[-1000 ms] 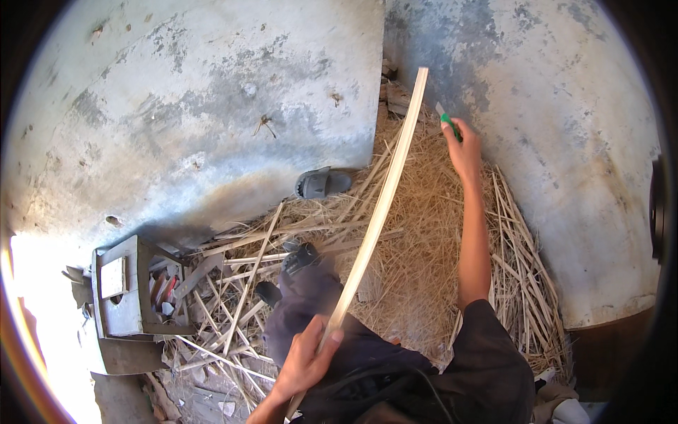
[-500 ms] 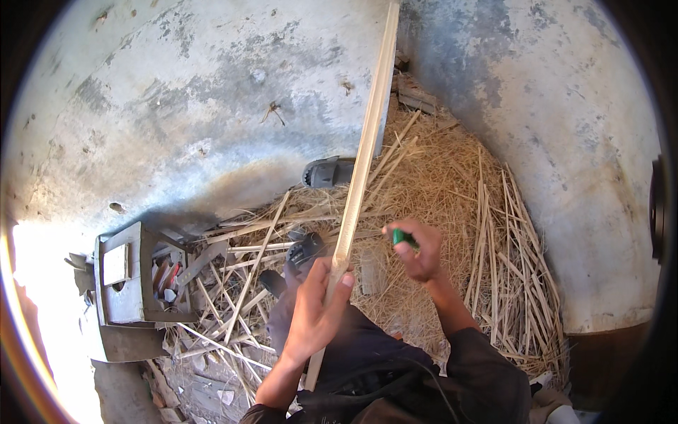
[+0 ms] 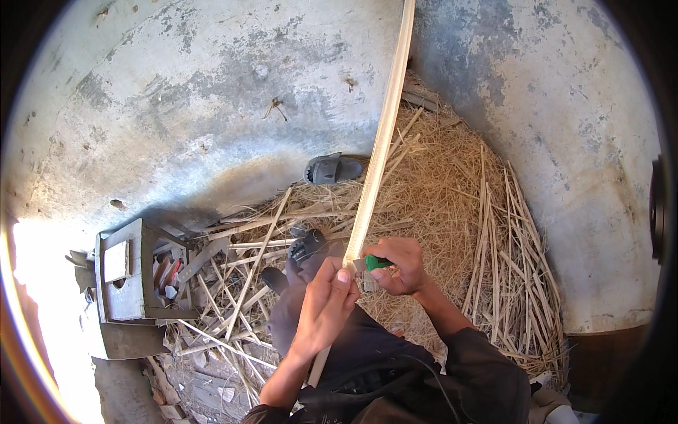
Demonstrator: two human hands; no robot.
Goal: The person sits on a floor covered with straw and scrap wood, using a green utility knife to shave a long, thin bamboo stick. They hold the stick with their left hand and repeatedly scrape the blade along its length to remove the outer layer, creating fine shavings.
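Observation:
A long pale bamboo or wooden strip (image 3: 381, 141) rises from my lap past the top of the picture. My left hand (image 3: 326, 300) is closed around its lower part, thumb on top. Its lower end (image 3: 319, 367) shows below my wrist, over my dark clothing. In my right hand (image 3: 401, 267) is a small green-handled knife (image 3: 378, 262), gripped with the fingers curled round it. The short grey blade (image 3: 359, 266) meets the strip's right edge just beside my left thumb. My fingers hide part of the handle.
Straw-like shavings (image 3: 431, 184) cover the floor. Long thin strips (image 3: 505, 268) are heaped along the right wall, and more lie at left. A wooden box (image 3: 127, 275) holding odds and ends stands at left. A grey slipper (image 3: 332, 169) lies by the back wall (image 3: 233, 85).
My right hand has moved left and down, bringing the knife from apart to the strip's edge. The strip's upper part has swung slightly right, uncovering more of the slipper.

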